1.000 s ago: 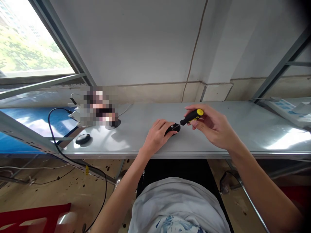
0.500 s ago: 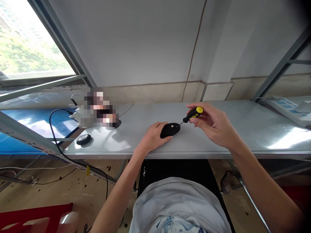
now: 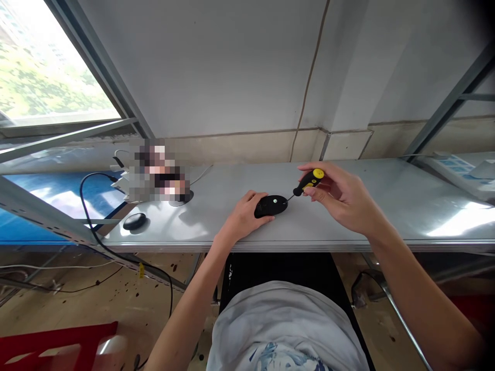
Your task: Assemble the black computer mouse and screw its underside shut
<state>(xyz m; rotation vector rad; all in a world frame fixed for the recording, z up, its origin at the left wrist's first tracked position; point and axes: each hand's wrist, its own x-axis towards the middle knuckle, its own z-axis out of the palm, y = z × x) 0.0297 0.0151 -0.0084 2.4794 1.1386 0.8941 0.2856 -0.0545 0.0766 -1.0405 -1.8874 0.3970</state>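
Note:
A black computer mouse [image 3: 270, 206] lies underside up on the grey table, a small pale round spot on its base. Fingers and thumb of my left hand [image 3: 247, 214] are closed round its left end. My right hand [image 3: 336, 198] grips a black and yellow screwdriver [image 3: 309, 181] by its handle. The screwdriver is tilted, and its thin shaft runs down to the right end of the mouse. Its tip appears to touch the base there; the exact contact is too small to make out.
To the left on the table [image 3: 224, 180] sits a rounded black object [image 3: 134, 221]. Behind it is a blurred-out item with cables. A black cable [image 3: 87, 211] hangs over the metal frame. Far right stands a pale box-like object [image 3: 456, 172]. A red stool [image 3: 58, 342] is on the floor.
The screwdriver and my right hand have shifted very slightly. Both hands keep their hold, and the mouse stays in place.

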